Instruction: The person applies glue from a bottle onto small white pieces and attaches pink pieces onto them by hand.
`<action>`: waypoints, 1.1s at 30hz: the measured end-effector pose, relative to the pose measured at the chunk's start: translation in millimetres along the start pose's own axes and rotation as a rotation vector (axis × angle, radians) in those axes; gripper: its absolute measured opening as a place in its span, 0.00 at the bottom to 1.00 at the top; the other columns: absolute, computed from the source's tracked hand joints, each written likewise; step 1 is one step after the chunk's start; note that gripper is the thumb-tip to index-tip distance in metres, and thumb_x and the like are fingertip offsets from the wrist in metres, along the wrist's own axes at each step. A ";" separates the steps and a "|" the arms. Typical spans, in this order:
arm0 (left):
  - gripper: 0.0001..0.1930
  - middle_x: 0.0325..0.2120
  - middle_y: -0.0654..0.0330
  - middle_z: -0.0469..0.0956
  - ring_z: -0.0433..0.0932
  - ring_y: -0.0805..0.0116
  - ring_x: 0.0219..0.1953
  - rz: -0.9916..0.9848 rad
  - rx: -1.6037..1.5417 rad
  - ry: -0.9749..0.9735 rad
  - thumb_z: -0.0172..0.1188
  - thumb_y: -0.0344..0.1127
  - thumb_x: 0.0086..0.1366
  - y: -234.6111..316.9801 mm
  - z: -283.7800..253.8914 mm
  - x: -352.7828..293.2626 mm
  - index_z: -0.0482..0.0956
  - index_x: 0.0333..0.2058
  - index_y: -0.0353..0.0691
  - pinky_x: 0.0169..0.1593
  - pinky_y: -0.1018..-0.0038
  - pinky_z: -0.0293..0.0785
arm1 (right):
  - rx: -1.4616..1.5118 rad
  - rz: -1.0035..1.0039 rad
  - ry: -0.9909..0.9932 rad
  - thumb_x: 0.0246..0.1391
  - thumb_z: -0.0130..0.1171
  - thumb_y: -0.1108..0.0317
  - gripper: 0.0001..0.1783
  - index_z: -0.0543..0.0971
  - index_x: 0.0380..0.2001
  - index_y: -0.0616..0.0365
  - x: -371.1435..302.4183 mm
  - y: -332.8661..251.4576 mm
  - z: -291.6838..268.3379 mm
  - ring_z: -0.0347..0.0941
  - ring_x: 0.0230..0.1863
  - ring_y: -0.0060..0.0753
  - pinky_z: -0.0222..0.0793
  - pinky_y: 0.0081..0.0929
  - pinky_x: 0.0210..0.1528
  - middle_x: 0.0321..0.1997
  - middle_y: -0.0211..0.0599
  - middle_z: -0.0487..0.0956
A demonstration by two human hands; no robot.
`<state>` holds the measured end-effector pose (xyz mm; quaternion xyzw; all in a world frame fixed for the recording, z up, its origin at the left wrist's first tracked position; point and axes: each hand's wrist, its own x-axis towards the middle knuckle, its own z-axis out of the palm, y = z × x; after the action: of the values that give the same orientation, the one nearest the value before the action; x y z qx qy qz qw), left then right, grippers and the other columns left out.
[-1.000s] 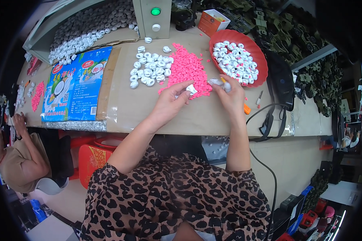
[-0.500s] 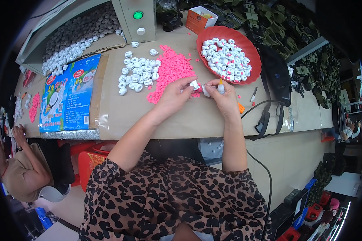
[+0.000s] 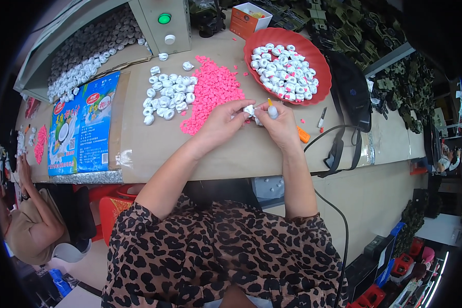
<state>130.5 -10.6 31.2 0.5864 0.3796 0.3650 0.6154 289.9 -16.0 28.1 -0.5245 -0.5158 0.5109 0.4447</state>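
Partway, by the look of it. Left hand [image 3: 226,119] pinches a small white piece [image 3: 249,110] between thumb and fingers, above the counter [image 3: 156,149], near the pink heap [image 3: 215,87]. Right hand [image 3: 282,123] is curled around a small bottle [image 3: 273,112], yellow tip up, fingertips right beside the white piece; they may also grip something pale, too small to be sure. Done, I'd judge: the red dish [image 3: 321,66] carries a big batch of dish pieces [image 3: 282,72], many with pink on or among them. Left: a loose cluster [image 3: 172,95] of white ones, no clear pink on them, plus a bulk pile [image 3: 87,54] inside the grey housing [image 3: 164,31]. Can't tell whether the held piece has pink on it.
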 end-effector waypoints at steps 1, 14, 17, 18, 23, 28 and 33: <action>0.16 0.27 0.67 0.69 0.64 0.82 0.27 0.010 0.013 -0.003 0.46 0.29 0.58 -0.2 0.1 0.3 0.66 0.47 0.36 0.33 0.85 0.64 | -0.022 -0.001 0.021 0.43 0.56 0.69 0.08 0.73 0.24 0.64 1.0 1.4 0.4 0.65 0.22 0.14 0.60 0.12 0.24 0.21 0.28 0.72; 0.14 0.29 0.62 0.71 0.69 0.76 0.29 0.050 -0.509 0.274 0.50 0.26 0.55 3.8 -41.3 -46.3 0.67 0.43 0.35 0.37 0.82 0.66 | -0.532 -0.581 0.460 0.41 0.57 0.71 0.07 0.75 0.28 0.60 3.9 6.3 9.0 0.69 0.29 0.30 0.63 0.22 0.30 0.26 0.38 0.73; 0.14 0.30 0.62 0.71 0.70 0.76 0.30 0.064 -0.628 0.328 0.51 0.26 0.55 -1.1 -54.2 -75.7 0.67 0.42 0.35 0.37 0.82 0.67 | -0.582 -0.658 0.557 0.37 0.58 0.75 0.09 0.75 0.27 0.59 -6.7 -8.3 18.5 0.69 0.28 0.32 0.63 0.25 0.30 0.25 0.38 0.72; 0.14 0.30 0.62 0.71 0.70 0.76 0.30 0.066 -0.632 0.336 0.51 0.26 0.55 -2.7 -54.8 -83.2 0.67 0.42 0.35 0.37 0.82 0.67 | -0.502 -0.710 0.568 0.34 0.58 0.79 0.10 0.75 0.26 0.59 -7.5 -7.8 20.7 0.69 0.26 0.34 0.63 0.27 0.28 0.23 0.37 0.70; 0.14 0.31 0.61 0.71 0.71 0.75 0.31 0.046 -0.721 0.376 0.53 0.25 0.54 -15.1 -60.6 -103.0 0.67 0.41 0.36 0.37 0.81 0.68 | -0.769 -0.627 0.539 0.36 0.58 0.73 0.06 0.74 0.23 0.58 -18.1 -6.5 32.9 0.69 0.24 0.39 0.63 0.27 0.26 0.21 0.38 0.71; 0.14 0.32 0.61 0.71 0.71 0.76 0.31 0.031 -0.721 0.351 0.53 0.25 0.54 -21.4 -62.7 -110.9 0.67 0.41 0.35 0.37 0.81 0.68 | -1.158 -0.391 0.574 0.38 0.59 0.65 0.08 0.73 0.20 0.58 -18.2 -12.2 17.4 0.69 0.24 0.42 0.63 0.29 0.25 0.21 0.40 0.72; 0.14 0.32 0.61 0.71 0.70 0.75 0.32 0.032 -0.732 0.336 0.52 0.25 0.54 -28.2 -64.0 -113.1 0.66 0.41 0.35 0.37 0.81 0.68 | -0.816 -0.205 0.562 0.38 0.60 0.65 0.12 0.73 0.23 0.62 -16.1 -18.6 11.1 0.69 0.21 0.29 0.63 0.24 0.24 0.22 0.36 0.74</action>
<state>22.9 -84.6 5.9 0.2664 0.3108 0.5764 0.7073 278.1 -31.3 47.0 -0.7196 -0.5827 0.0602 0.3730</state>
